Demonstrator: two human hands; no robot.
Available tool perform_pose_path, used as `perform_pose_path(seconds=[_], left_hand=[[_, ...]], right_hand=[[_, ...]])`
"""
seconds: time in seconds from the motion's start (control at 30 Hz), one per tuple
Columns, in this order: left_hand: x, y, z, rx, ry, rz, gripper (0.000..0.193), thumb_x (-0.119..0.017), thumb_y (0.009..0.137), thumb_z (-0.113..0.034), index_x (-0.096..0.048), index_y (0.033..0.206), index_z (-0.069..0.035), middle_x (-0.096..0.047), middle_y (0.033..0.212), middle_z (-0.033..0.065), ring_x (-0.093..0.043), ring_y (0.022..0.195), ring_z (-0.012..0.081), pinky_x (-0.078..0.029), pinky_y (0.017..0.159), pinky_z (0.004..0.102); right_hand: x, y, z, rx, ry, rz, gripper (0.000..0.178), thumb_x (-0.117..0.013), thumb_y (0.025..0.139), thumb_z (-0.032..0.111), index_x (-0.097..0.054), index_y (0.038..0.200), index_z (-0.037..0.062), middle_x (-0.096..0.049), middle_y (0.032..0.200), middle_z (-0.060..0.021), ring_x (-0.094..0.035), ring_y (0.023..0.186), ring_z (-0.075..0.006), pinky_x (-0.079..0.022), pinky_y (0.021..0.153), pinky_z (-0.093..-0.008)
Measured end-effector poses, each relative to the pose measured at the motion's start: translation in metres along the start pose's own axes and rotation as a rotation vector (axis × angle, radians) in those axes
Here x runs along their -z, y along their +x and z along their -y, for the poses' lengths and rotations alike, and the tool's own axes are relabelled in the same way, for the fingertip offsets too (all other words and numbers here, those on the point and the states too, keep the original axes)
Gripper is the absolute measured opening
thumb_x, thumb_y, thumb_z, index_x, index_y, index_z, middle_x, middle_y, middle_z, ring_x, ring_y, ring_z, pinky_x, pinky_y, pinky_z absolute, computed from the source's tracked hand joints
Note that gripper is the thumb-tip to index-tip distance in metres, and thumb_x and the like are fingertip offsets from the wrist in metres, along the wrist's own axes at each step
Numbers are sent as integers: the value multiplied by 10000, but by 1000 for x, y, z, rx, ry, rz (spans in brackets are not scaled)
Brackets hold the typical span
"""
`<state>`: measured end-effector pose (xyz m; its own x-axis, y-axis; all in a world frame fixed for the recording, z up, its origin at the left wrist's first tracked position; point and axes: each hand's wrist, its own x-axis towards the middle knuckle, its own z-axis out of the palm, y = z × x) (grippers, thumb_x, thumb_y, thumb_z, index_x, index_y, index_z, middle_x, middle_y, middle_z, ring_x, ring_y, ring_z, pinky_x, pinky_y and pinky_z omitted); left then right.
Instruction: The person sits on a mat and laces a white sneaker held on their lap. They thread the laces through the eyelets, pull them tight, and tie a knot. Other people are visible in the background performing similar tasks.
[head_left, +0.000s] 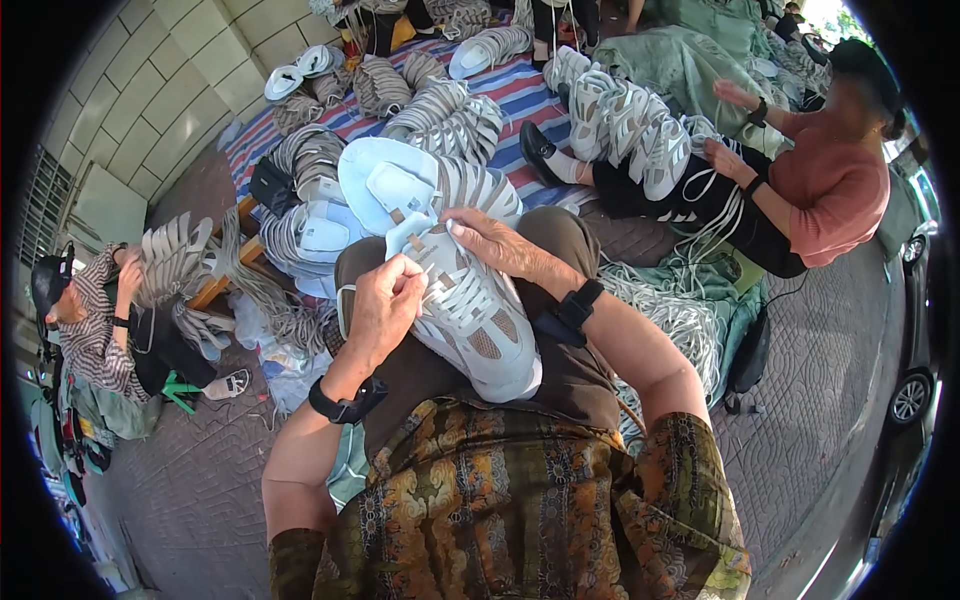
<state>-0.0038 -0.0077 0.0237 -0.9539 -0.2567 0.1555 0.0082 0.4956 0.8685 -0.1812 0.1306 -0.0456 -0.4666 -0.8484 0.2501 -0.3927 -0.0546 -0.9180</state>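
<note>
Across my lap lies a grey and white sneaker upper (478,335) with brown mesh panels, its toe toward me. White laces (462,300) cross its middle. The fingers of my left hand (385,305) are pinched together at the left side of the lacing, seemingly on a lace end; the tip is too small to make out fully. My right hand (505,245) grips the upper's far right edge near the tongue, thumb on top, other fingers partly hidden. Just beyond it, pale blue uppers (385,185) lean in a stack.
Bundles of nested uppers (440,120) cover a striped sheet (525,105). A heap of white laces (665,310) lies right of my knee. One person (830,190) at the right handles uppers; another (95,320) sits at the left. A dark car (915,350) stands far right.
</note>
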Motion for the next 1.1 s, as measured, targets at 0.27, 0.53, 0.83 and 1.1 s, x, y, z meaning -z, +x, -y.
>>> perform_pose_path(seconds=[0.27, 0.53, 0.83, 1.1], left_hand=[[-2, 9, 10, -132, 245, 40, 164, -524, 906, -129, -534, 779, -24, -553, 544, 24, -493, 451, 98, -368, 442, 272], [-4, 6, 11, -256, 478, 5, 142, -512, 869, -96, -523, 761, -5, -553, 552, 118, -554, 483, 212, -407, 491, 353], [0, 15, 0, -99, 464, 230, 172, -489, 855, -107, -534, 731, 3, -530, 503, 129, -556, 451, 234, -431, 509, 365], [5, 28, -14, 215, 433, 410, 269, -524, 809, -167, -580, 611, 5, -561, 485, 95, -586, 477, 233, -475, 558, 376]], right_hand=[[1, 0, -10, 30, -6, 11, 528, -436, 1002, 469, -461, 1333, 59, -527, 1205, -95, -466, 1156, -176, -391, 981, -312], [-1, -5, 10, 6, 29, 52, 581, -383, 993, 553, -467, 1339, 94, -528, 1245, -119, -467, 1183, -202, -360, 1029, -319], [-4, -5, 10, -2, 13, 1, 585, -369, 994, 556, -458, 1349, 99, -524, 1266, -119, -470, 1208, -209, -356, 1043, -323], [-4, -3, 5, 2, 30, 3, 576, -371, 996, 546, -459, 1348, 100, -518, 1290, -114, -470, 1221, -204, -356, 1048, -322]])
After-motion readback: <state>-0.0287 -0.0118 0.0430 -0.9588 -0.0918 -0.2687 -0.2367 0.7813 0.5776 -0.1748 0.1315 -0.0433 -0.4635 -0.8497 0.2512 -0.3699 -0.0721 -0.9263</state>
